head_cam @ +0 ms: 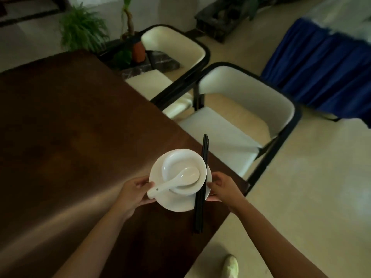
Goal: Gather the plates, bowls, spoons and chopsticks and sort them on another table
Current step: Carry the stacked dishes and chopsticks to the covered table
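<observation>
Item: white plate with bowl, spoon and chopsticks, being held in both hands at lower centre of the frame.

Fingers under the plate are lying hidden. Left hand is gripping the left rim, right hand the right rim. Bowl is sitting on the plate, holding the spoon, whose handle is pointing lower left. Black chopsticks are lying across the right rim, long axis running near-vertically, over the dark table edge.

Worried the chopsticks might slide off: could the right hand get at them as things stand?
Probably yes: the chopsticks lie beside the right hand, nothing between, but it holds the plate.
</observation>
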`<state>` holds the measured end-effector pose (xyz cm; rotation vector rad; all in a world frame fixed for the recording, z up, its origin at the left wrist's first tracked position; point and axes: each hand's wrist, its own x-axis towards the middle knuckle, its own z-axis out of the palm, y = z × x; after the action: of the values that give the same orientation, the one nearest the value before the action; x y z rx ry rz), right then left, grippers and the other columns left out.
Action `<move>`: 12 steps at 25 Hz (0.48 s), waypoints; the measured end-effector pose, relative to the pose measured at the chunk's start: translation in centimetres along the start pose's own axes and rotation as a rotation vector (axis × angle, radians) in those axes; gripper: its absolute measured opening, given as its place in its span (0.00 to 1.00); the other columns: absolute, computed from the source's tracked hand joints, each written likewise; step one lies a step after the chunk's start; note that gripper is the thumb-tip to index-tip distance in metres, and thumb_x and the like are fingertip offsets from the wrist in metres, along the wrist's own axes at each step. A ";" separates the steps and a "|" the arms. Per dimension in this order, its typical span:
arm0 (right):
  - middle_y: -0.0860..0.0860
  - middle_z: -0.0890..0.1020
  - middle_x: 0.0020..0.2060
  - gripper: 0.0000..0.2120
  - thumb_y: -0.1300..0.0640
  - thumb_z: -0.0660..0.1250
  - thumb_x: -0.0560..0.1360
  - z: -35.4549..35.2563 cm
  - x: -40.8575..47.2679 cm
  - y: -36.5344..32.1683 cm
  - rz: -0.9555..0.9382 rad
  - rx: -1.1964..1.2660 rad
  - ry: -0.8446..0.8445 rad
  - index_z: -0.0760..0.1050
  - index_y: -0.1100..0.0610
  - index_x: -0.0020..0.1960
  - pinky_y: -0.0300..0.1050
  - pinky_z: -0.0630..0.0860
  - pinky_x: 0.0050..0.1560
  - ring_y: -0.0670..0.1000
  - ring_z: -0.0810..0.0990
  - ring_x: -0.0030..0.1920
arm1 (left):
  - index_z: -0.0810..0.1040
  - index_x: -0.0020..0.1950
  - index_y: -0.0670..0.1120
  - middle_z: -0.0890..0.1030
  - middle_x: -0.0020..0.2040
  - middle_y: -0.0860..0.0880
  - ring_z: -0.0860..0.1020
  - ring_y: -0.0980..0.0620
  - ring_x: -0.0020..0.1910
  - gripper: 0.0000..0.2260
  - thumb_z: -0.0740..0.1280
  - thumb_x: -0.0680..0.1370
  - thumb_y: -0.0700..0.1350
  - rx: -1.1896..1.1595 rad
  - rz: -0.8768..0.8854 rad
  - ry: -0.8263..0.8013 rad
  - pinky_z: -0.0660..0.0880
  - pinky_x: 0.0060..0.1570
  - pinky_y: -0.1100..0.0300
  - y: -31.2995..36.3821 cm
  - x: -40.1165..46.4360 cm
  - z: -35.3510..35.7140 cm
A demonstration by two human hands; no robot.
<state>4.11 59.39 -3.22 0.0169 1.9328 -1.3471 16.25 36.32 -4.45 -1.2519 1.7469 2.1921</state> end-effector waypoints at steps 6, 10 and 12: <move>0.64 0.81 0.49 0.11 0.66 0.62 0.75 -16.7 -4.3 2.0 -0.017 0.071 0.145 0.71 0.62 0.58 0.52 0.83 0.41 0.59 0.84 0.43 | 0.80 0.54 0.44 0.84 0.48 0.44 0.83 0.44 0.48 0.10 0.68 0.74 0.35 0.122 0.116 -0.215 0.82 0.38 0.55 1.7 -2.2 17.1; 0.67 0.81 0.47 0.11 0.68 0.61 0.75 -29.1 -7.3 3.6 -0.036 0.118 0.221 0.71 0.65 0.57 0.47 0.83 0.35 0.57 0.83 0.39 | 0.81 0.55 0.41 0.85 0.47 0.42 0.84 0.47 0.45 0.11 0.72 0.72 0.37 0.235 0.222 -0.317 0.80 0.36 0.61 1.8 -3.5 29.7; 0.65 0.81 0.45 0.12 0.68 0.61 0.75 -34.7 -8.5 4.8 -0.025 0.146 0.258 0.71 0.65 0.58 0.45 0.83 0.33 0.56 0.83 0.37 | 0.82 0.51 0.42 0.86 0.43 0.43 0.84 0.45 0.42 0.08 0.69 0.73 0.36 0.192 0.182 -0.337 0.80 0.37 0.57 1.9 -3.4 35.8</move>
<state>-7.75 92.83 3.13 0.2497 2.0449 -1.5645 -1.82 67.11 -0.10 -0.6612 1.9292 2.1066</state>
